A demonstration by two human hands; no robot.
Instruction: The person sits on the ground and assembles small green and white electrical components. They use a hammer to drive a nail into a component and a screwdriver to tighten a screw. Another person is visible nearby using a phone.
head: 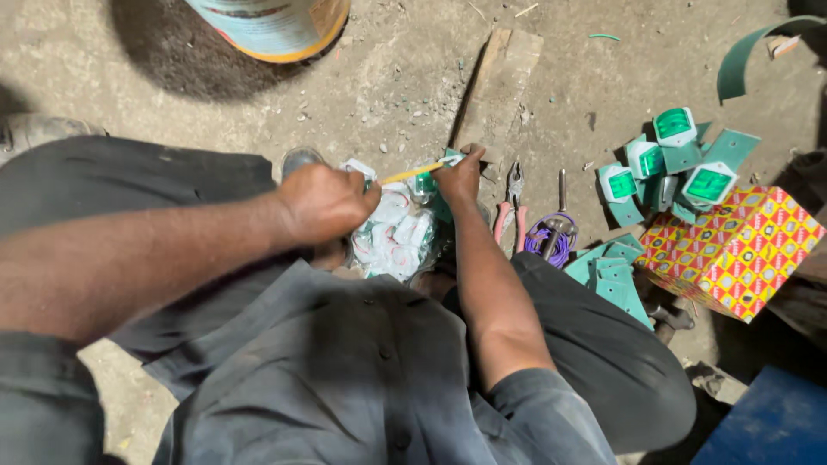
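The person squats on a dirt floor (pixel 405 77), dark trousers and a grey shirt filling the lower half of the view. At the top edge stands a big drum (pixel 271 26) with a yellow rim, well apart from the hands. A worn plank (pixel 504 73) lies on the ground, running up from just above the right hand. At the right sits a box (pixel 741 250) with a red and yellow pattern, and a blue block (pixel 771 422) shows in the lower right corner.

Between the knees lies a bag (pixel 396 237) of small white and green parts. Against the box's left side is a heap of green and white housings (pixel 676 164) and flat green plates (pixel 616 275), some of them spilling down toward the right knee. A curved green strip (pixel 745 52) lies in the upper right.

The left hand (pixel 327 202) is closed in a fist round the handle end of a yellow screwdriver (pixel 413 170), which slants up and to the right just above the bag. The right hand (pixel 461 176) has its fingers pinched shut on a small green part (pixel 450 157) at the tool's tip, held just over the bag and near the plank's lower end.

Just right of the right hand lie pliers (pixel 512 202) with red handles, then a coil of purple wire (pixel 551 237) with a metal tool (pixel 558 207) resting across it.
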